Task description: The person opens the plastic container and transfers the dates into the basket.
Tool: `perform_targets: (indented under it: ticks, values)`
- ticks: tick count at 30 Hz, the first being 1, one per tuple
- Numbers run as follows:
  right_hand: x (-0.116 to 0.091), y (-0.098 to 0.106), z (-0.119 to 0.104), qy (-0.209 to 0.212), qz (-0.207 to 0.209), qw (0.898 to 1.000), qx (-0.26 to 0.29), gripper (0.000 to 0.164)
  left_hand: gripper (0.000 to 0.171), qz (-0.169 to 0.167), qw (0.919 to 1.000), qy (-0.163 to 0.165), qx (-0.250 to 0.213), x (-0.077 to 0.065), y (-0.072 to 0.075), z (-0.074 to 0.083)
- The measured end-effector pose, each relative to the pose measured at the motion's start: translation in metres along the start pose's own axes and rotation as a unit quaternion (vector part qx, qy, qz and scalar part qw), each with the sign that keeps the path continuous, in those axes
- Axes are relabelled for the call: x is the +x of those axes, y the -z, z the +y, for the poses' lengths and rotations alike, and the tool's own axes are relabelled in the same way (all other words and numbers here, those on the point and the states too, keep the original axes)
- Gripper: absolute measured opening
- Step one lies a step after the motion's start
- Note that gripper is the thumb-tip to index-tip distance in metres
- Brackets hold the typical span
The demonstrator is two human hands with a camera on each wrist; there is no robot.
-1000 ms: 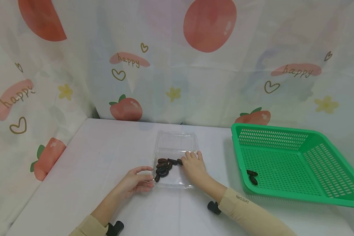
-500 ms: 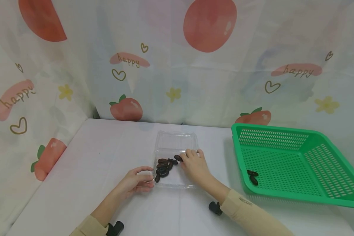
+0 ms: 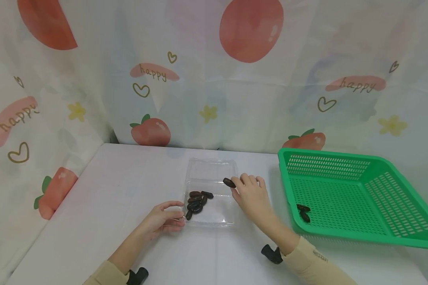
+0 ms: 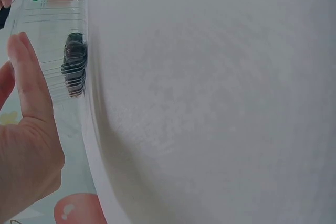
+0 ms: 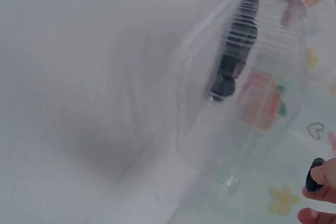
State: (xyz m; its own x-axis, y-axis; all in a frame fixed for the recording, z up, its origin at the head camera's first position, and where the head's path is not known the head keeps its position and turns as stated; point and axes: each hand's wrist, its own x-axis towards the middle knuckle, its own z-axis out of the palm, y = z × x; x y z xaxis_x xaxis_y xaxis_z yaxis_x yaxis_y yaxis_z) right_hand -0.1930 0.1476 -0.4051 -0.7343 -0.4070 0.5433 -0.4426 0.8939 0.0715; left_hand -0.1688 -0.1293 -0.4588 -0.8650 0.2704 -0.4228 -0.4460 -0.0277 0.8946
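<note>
dark oval piece (image 3: 229, 183): at the tips of the right fingers, its free end pointing left; in the head view it shows over the right side of the transparent box, near the lid hinge, and the right wrist view shows it apart from the box
right hand (image 3: 253, 198): thumb and forefinger drawn together on the end of that piece, the other fingers bent loosely
left hand (image 3: 164, 219): thumb and fingers spread and fairly straight, touching the left side of the box by its near corner
transparent box (image 3: 221, 206): midway along the bench, its lid (image 3: 211, 170) laid back towards the bench's far edge
dark cluster (image 3: 195, 205): several similar pieces heaped along the box's left wall, just beside the left fingers and well apart from the right ones
green basket (image 3: 288, 194): by the bench's right edge, its long side reaching back to the far edge
pieces in the basket (image 3: 304, 215): a few dark ones near its left wall, towards the near corner
room on the bench (image 3: 146, 166): a strip of white surface between box and basket, a wider stretch from the box to the left edge, and more along the near side
curtain (image 3: 207, 87): printed cloth rising behind the far edge and along the left edge
</note>
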Motion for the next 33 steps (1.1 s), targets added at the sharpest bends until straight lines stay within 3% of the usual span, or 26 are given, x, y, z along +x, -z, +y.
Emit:
perform_targets:
  ticks: [7, 14, 23, 28, 33]
  values:
    - [-0.007, 0.019, 0.020, -0.035, 0.052, 0.998, 0.012, 0.025, 0.054, 0.001, 1.0000, 0.000, 0.000, 0.000, 0.001, 0.001]
    - [-0.023, 0.037, 0.053, -0.082, 0.051, 0.995, 0.003, 0.022, 0.054, 0.000, 1.0000, 0.000, 0.001, 0.000, 0.001, 0.000]
    - [-0.049, 0.042, 0.095, -0.112, 0.064, 0.992, -0.017, 0.023, 0.054, -0.005, 1.0000, -0.002, 0.002, 0.000, 0.001, 0.000]
    - [-0.062, 0.044, 0.116, -0.136, 0.053, 0.989, -0.027, 0.023, 0.054, -0.004, 1.0000, -0.001, 0.002, 0.000, 0.001, 0.000]
    - [-0.072, 0.045, 0.134, -0.171, -0.004, 0.985, -0.036, 0.026, 0.055, 0.001, 1.0000, 0.002, 0.001, 0.000, 0.000, 0.000]
